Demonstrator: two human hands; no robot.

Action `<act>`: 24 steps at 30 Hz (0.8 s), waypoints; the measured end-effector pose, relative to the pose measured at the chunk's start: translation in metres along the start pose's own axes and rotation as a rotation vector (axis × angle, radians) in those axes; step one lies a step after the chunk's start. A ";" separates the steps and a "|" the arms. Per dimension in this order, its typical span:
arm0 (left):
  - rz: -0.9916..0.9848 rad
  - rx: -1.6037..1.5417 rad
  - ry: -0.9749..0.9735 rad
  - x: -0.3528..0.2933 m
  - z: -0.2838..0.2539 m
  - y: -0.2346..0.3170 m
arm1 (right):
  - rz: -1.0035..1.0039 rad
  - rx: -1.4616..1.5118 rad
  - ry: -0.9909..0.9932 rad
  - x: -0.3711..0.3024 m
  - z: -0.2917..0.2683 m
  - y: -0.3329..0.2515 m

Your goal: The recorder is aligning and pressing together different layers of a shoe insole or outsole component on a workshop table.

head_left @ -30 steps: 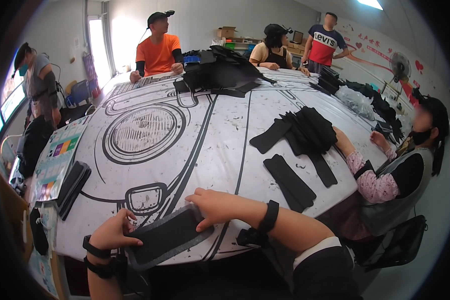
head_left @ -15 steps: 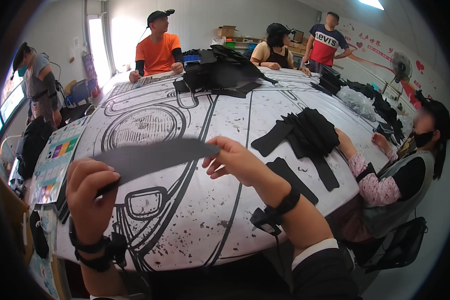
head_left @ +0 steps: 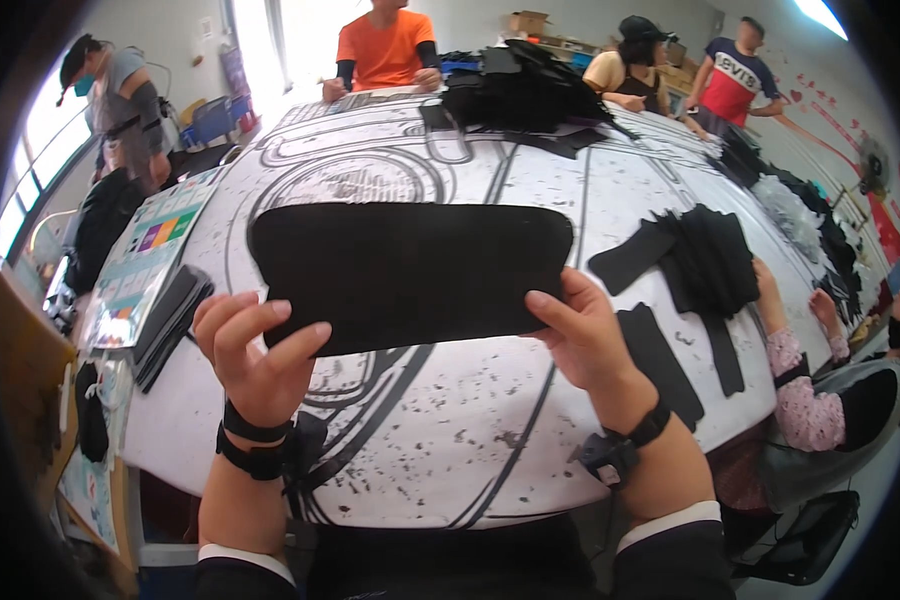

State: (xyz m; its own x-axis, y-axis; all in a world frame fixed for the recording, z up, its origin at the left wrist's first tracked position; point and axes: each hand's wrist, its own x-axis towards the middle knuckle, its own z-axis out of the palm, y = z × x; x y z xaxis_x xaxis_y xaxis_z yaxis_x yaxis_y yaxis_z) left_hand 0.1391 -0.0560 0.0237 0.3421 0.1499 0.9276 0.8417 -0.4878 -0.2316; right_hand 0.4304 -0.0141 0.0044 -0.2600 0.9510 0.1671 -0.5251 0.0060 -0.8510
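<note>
A worker holds a black piece of flat material by its two ends, raised above the near part of a white surface printed with bold black line drawing. The left hand is closed on its lower left corner, fingertips showing on the near face; the right hand pinches the right end, thumb in front. Between them the piece spans broad and nearly flat, its long top edge almost level, its bottom edge slightly slanted. Whether it is one layer or more cannot be told from here.

Good handling, in this onlooker's judgement, calls for a light, even grip at both ends, just enough tension to keep the sheet from sagging, and fingers kept near the rim so the face stays open to view. Pulling harder on one side could skew or crease it.

To the left, a stack of dark pieces lies beside a coloured printed sheet. To the right, a fanned pile sits by a co-worker's hand, with a loose strip nearer. A larger black heap rises at the far side, close to a person in orange.
</note>
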 end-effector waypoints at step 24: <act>-1.490 -1.560 0.196 -0.019 -0.005 -0.065 | -0.086 -0.106 -0.308 -0.003 0.003 0.011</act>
State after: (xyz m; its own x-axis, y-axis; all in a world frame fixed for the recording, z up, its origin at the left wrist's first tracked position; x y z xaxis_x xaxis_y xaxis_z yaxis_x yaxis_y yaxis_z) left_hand 0.0758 -0.0310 0.0225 -0.1881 0.9652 0.1819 -0.5909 -0.2592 0.7640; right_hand 0.4227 -0.0180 -0.0043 -0.4597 0.8078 0.3690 -0.4723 0.1295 -0.8719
